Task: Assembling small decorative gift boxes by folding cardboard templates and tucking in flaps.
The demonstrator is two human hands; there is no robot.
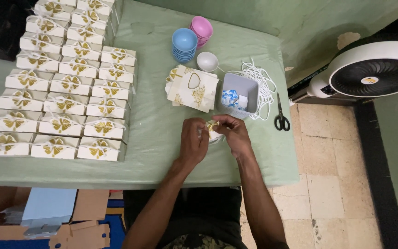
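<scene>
Small cream favour box [213, 131] held between both hands above tabletop [162, 138] near edge. Left hand [193, 142] pinches box's left side, right hand [234, 134] pinches right side; gold bow [213, 124] faces up, equally close to both.

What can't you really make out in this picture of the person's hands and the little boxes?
- Small cream box, head view: mostly covered by the left hand and right hand.
- Grey tub: its wall hides most of the contents.
- White fan: cut off by the right edge.
- Cardboard below the table: cropped by the bottom edge.
</scene>
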